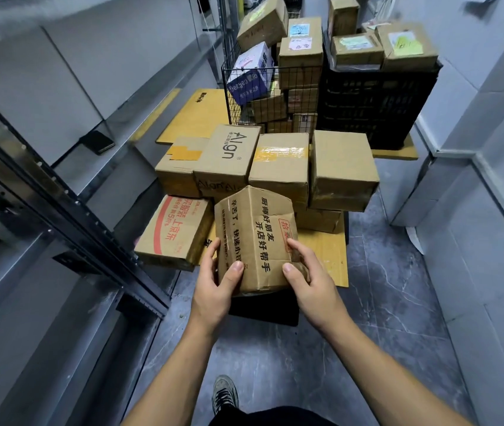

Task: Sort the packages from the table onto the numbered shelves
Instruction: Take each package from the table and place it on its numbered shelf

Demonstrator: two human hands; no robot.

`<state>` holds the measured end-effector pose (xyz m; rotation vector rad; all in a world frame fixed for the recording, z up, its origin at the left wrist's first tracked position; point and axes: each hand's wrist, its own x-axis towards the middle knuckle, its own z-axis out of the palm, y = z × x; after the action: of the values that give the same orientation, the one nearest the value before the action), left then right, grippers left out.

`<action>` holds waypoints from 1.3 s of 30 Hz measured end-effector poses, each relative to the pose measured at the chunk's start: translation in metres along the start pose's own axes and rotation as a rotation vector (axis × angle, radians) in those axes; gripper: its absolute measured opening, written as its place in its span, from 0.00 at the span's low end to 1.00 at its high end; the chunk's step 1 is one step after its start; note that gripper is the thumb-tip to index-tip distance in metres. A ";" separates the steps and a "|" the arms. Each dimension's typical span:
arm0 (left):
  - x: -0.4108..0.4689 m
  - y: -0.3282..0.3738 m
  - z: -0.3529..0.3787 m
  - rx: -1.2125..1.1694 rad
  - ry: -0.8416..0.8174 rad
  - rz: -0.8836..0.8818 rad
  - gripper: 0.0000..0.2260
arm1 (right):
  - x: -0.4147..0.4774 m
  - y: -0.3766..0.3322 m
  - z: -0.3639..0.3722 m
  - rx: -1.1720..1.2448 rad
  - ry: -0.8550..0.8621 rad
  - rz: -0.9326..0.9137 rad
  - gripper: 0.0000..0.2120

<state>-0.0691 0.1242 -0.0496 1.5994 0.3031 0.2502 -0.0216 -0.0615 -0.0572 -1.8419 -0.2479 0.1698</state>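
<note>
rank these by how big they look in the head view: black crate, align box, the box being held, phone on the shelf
1. black crate
2. held box, but it is nearest the camera, so its lead over the next is unsure
3. Align box
4. phone, clearly smallest

Surroundings, head view: aisle floor, two containers, loose items.
Grey marbled floor tiles (382,302) with pale veining. A black wire basket (232,87) stands just left of a black slatted plastic crate (376,99) at the far end; whether they touch cannot be told. A dark flat phone-like slab (97,142) lies at left, well apart from the basket. A white paper scrap (415,239) lies on the tiles at the foot of the pale right wall panel (490,133). One dark laced shoe (224,393) at bottom centre, sole down.
</note>
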 end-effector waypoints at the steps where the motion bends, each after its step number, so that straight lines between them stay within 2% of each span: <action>1: -0.001 -0.001 -0.002 0.011 0.011 0.002 0.33 | 0.000 -0.001 -0.001 -0.033 0.010 -0.007 0.19; 4: -0.004 -0.004 -0.006 0.048 0.032 0.000 0.31 | 0.003 -0.005 -0.001 -0.073 0.016 0.006 0.21; 10: -0.010 0.008 -0.003 0.203 0.007 0.089 0.30 | 0.007 -0.010 0.009 0.019 -0.025 0.094 0.42; 13: -0.009 0.010 0.001 0.118 0.036 0.075 0.28 | 0.004 -0.011 0.012 0.101 -0.014 0.076 0.36; 16: -0.007 0.011 -0.003 -0.159 0.070 -0.031 0.18 | 0.004 -0.009 0.010 0.242 -0.026 0.087 0.22; 17: -0.005 0.012 -0.004 -0.204 0.061 -0.073 0.16 | 0.005 -0.009 0.010 0.301 -0.017 0.107 0.20; 19: -0.004 0.012 -0.005 -0.200 0.056 -0.127 0.13 | 0.007 -0.009 0.009 0.444 0.035 0.185 0.17; 21: -0.003 0.007 -0.006 -0.081 0.049 -0.140 0.11 | 0.007 -0.010 0.008 0.555 0.059 0.245 0.15; 24: -0.003 0.002 -0.006 0.049 -0.020 -0.175 0.19 | 0.005 -0.008 0.008 0.584 0.042 0.267 0.16; 26: -0.002 0.001 -0.005 -0.036 -0.064 -0.222 0.24 | 0.005 -0.006 0.007 0.600 0.035 0.273 0.17; 29: -0.001 0.001 -0.004 -0.125 -0.099 -0.244 0.24 | 0.006 -0.004 0.006 0.573 0.026 0.252 0.16; 32: -0.002 -0.003 -0.005 -0.111 -0.048 -0.185 0.22 | 0.006 -0.002 0.004 0.458 0.039 0.163 0.15; 34: -0.003 -0.006 -0.007 -0.077 -0.007 -0.149 0.25 | 0.005 0.000 0.002 0.315 0.080 0.080 0.19; 37: -0.004 -0.007 -0.012 -0.018 0.059 -0.123 0.36 | 0.002 0.000 0.001 0.136 0.120 -0.029 0.24; 39: -0.004 -0.008 -0.014 0.016 0.063 -0.114 0.33 | 0.002 0.001 0.002 0.113 0.092 -0.050 0.22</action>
<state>-0.0777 0.1360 -0.0573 1.5860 0.4443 0.2111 -0.0198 -0.0594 -0.0582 -1.7252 -0.2159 0.0627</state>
